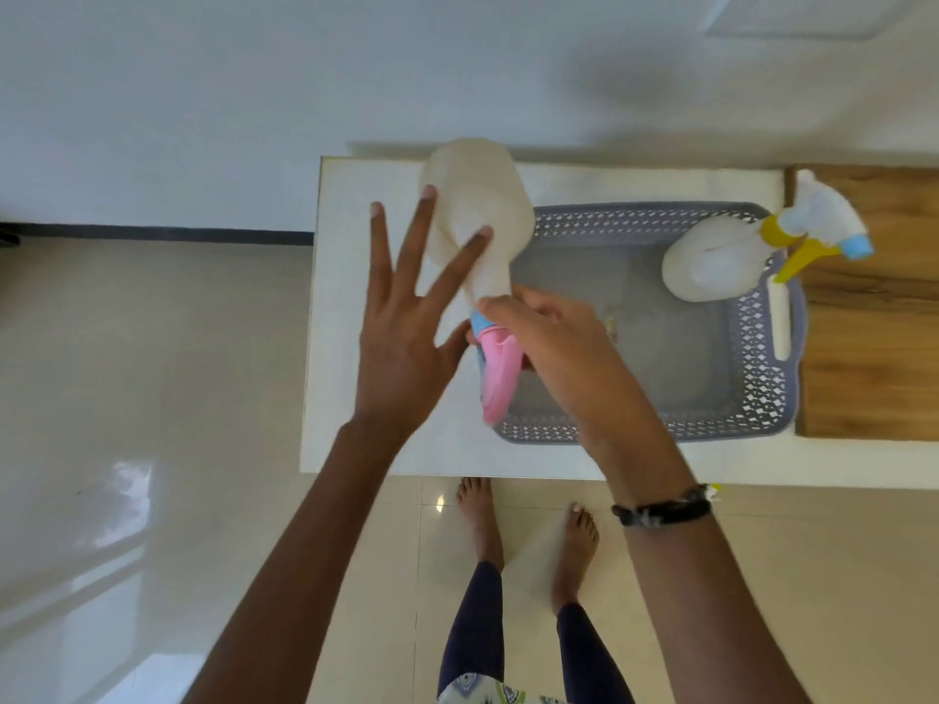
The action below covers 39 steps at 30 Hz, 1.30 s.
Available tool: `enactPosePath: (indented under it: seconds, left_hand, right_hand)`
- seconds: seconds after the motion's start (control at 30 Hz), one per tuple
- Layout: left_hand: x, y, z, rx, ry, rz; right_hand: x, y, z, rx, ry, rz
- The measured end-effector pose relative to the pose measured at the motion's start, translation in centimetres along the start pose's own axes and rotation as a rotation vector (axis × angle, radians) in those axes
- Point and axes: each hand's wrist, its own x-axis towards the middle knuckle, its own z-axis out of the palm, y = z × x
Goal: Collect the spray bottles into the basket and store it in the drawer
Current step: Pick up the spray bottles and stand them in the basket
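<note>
Right now my right hand (549, 343) has its fingers (500, 304) clamped around the neck of the translucent white spray bottle with the pink trigger (477, 215), tilted above the left rim of the grey perforated plastic basket (762, 368) on the white desk (355, 398). My left hand (406, 317) sits just beside it, fingers spread and holding nothing. I'd lower the bottle flat into the basket's bare middle, clear of the white spray bottle with the yellow trigger (711, 266) resting against its far right corner.
</note>
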Motion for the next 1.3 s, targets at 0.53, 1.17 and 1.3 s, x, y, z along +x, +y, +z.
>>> enactPosePath:
  seconds: [0.53, 1.17, 1.3]
  left_hand:
    - [4.8, 9.4, 11.3, -0.475, -0.294, -0.249]
    - [7.8, 8.8, 15.1, -0.413, -0.325, -0.226]
    - [7.6, 8.7, 15.4, -0.397, -0.348, -0.235]
  right_hand:
    - [4.0, 11.0, -12.2, -0.161, 0.347, -0.143]
    - [8.4, 12.7, -11.0, -0.326, 0.58, -0.242]
    - [8.4, 12.6, -11.0, -0.358, 0.582, -0.254]
